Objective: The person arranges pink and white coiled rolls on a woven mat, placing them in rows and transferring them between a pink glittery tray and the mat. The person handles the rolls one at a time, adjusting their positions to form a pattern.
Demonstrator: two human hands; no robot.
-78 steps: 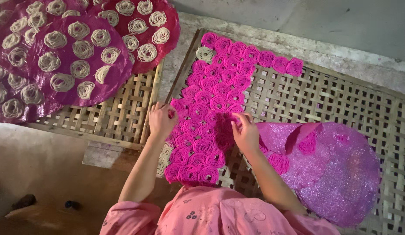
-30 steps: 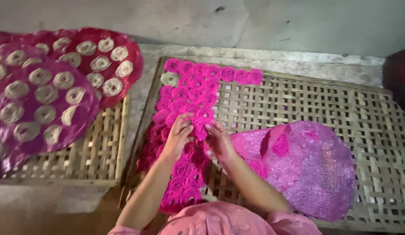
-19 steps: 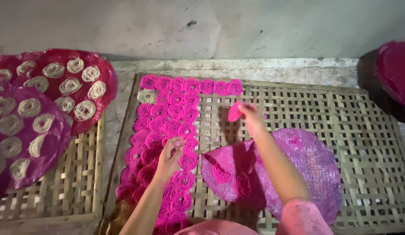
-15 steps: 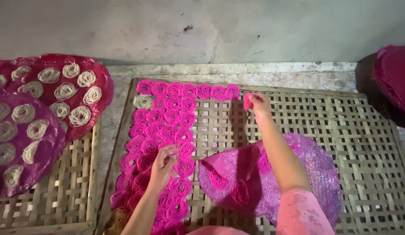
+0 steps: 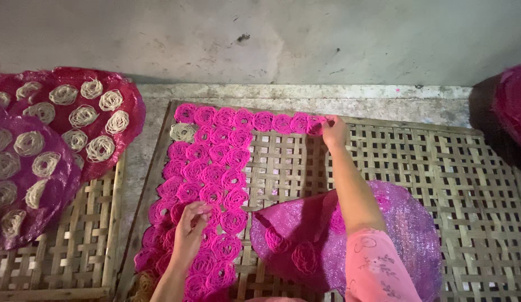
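Observation:
Many pink noodle coils (image 5: 216,168) lie in rows on a woven bamboo tray (image 5: 428,162). My right hand (image 5: 333,131) reaches to the far row and pinches the last pink coil (image 5: 315,124) at its right end. My left hand (image 5: 191,219) rests with curled fingers on the coils near the tray's front left; whether it grips one I cannot tell. A purple mesh disc (image 5: 383,246) with a few pink coils (image 5: 305,256) lies under my right forearm, its left edge folded up.
Two dark red and purple mesh discs (image 5: 76,128) carrying several white noodle coils (image 5: 98,148) rest on a second bamboo tray (image 5: 76,246) at the left. A grey wall (image 5: 271,39) runs behind. Another pink stack (image 5: 509,112) sits at the right edge.
My right hand lifted a pink coil from the purple disc and carried it up to the right end of the far row. My left hand stayed on the coils at the front left.

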